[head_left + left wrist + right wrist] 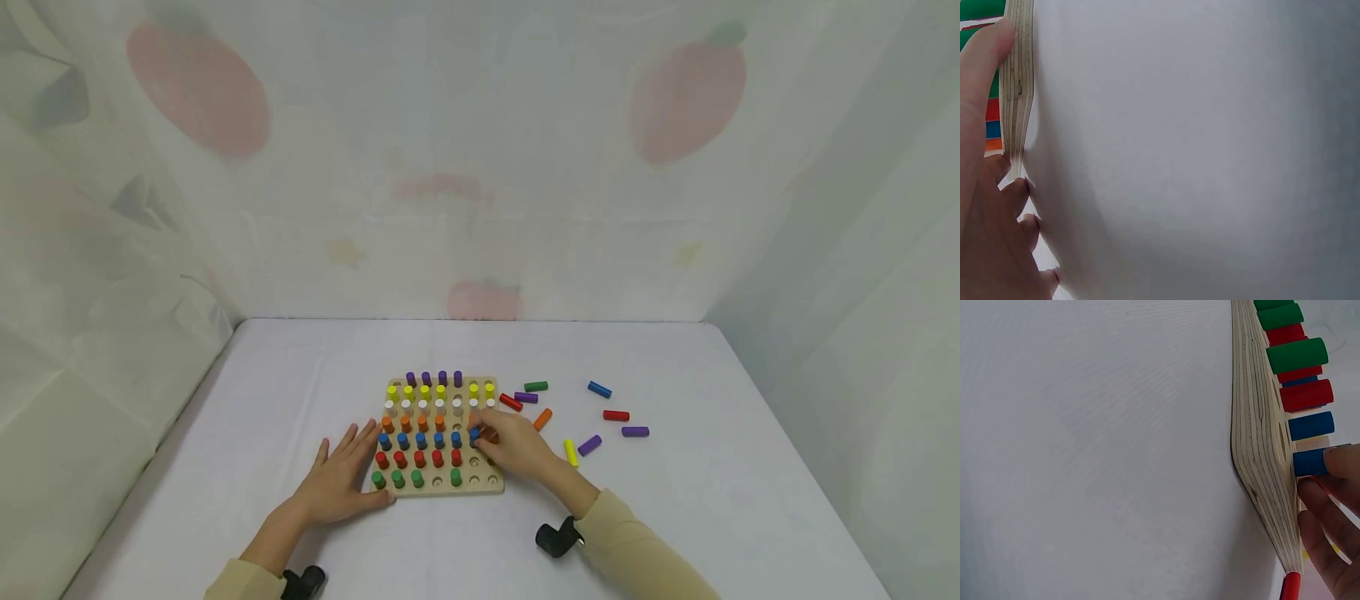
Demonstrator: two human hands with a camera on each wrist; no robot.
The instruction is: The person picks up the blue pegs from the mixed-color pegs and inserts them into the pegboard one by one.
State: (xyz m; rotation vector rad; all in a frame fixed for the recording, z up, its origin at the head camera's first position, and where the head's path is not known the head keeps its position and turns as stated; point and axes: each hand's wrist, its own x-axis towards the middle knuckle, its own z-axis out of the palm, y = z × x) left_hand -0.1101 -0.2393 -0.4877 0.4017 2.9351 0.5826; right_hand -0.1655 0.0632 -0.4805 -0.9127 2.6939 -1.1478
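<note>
A wooden pegboard (483,489) lies on the table, with rows of purple, yellow, white, orange, blue, red and green pegs standing in it. My right hand (517,446) reaches over its right side and pinches a blue peg (1310,462) between thumb and fingers. That peg stands upright at the board's surface, in line with the blue row. Along the left edge, my left hand (337,483) rests with spread fingers against the board, its thumb (1005,37) touching the front left corner. Some holes at the front right hold no peg.
Loose pegs lie scattered right of the board, among them a green peg (536,387), a blue peg (599,389), an orange peg (542,419) and a yellow peg (571,452). A red peg (511,402) lies close to the board's right edge. White cloth covers the table (697,500).
</note>
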